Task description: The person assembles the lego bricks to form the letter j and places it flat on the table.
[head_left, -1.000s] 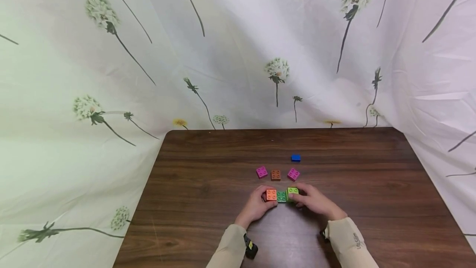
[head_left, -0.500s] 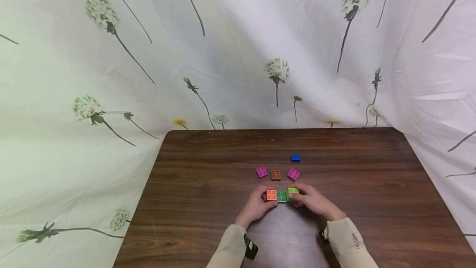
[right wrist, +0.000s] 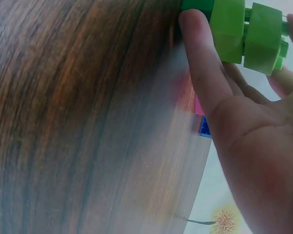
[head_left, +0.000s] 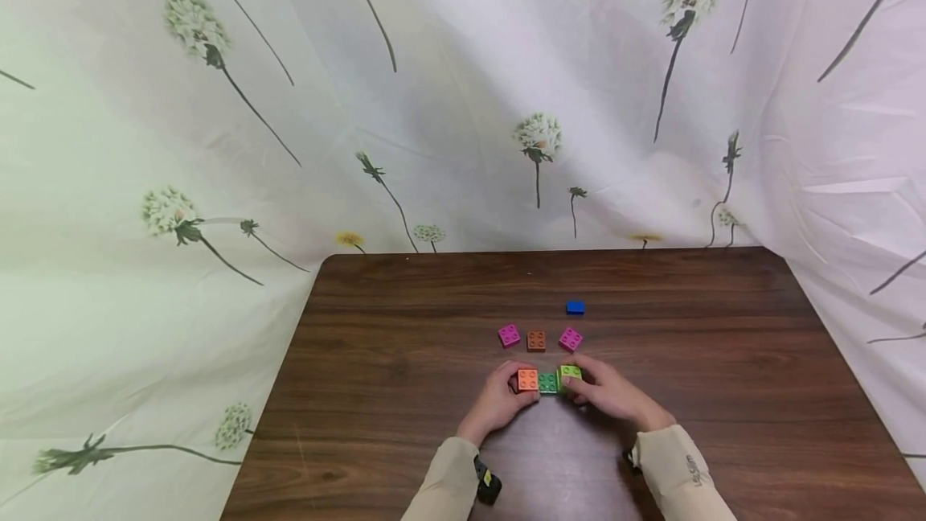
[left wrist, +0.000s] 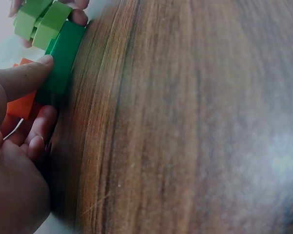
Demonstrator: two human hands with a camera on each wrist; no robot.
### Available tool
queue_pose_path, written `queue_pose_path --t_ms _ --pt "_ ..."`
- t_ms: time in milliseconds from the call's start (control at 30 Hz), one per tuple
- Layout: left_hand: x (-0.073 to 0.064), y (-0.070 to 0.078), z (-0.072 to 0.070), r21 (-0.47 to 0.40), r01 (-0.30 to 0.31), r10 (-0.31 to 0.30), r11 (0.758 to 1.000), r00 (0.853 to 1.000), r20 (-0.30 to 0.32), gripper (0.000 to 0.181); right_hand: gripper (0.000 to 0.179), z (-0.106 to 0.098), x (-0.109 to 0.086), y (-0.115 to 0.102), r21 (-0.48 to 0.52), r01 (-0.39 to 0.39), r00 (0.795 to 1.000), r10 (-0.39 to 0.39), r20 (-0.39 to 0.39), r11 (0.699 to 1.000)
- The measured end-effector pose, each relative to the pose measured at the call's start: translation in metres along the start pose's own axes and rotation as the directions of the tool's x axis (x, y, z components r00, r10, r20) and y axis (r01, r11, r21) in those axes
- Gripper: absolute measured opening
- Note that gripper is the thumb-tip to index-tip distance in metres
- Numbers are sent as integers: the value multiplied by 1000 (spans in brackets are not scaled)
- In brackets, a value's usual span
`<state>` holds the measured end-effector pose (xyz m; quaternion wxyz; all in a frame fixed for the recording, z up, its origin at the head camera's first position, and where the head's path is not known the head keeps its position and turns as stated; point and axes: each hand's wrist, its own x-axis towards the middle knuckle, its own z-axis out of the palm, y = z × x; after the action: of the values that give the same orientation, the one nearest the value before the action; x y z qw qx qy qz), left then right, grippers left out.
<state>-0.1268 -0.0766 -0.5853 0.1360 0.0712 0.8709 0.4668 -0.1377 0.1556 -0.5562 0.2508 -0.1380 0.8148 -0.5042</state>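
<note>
In the head view, a dark green toy building brick [head_left: 547,383] lies between my hands, with an orange brick [head_left: 528,379] at its left end and light green bricks [head_left: 571,375] at its right. My left hand [head_left: 499,399] grips the orange and dark green bricks, its thumb [left wrist: 34,75] against their near side. My right hand [head_left: 613,391] holds the two light green bricks, which are stacked one above the other. A narrow gap with studs shows between the lower light green brick [right wrist: 227,31] and the upper one [right wrist: 263,38] in the right wrist view.
Beyond the hands, a brown brick [head_left: 536,342] sits between a magenta brick [head_left: 510,335] on the left and another magenta brick [head_left: 571,339] on the right. Farther back lies a blue brick [head_left: 575,308]. A flower-patterned cloth [head_left: 463,143] hangs behind the wooden table [head_left: 391,408].
</note>
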Motion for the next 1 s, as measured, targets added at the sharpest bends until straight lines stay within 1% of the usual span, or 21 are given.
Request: queue_pose_path --t_ms 200,500,700,833,1000 --pt "0 2 0 -5 6 -6 1000 1000 1 39 37 -1 1 2 -4 -2 1000 2 5 1000" --pt "1 1 1 -4 8 -8 1000 1000 -1 39 32 -1 3 3 44 -6 1000 6 7 999" --pt "1 2 0 -8 12 -12 1000 1000 5 39 35 -1 2 2 71 15 1000 -15 -3 997" --pt "1 2 0 -7 1 -1 1000 1000 0 39 38 -1 2 2 66 34 999 -33 -13 997" --pt "0 1 1 4 -6 6 1000 1000 -4 39 39 1 2 4 57 10 1000 -9 -24 998"
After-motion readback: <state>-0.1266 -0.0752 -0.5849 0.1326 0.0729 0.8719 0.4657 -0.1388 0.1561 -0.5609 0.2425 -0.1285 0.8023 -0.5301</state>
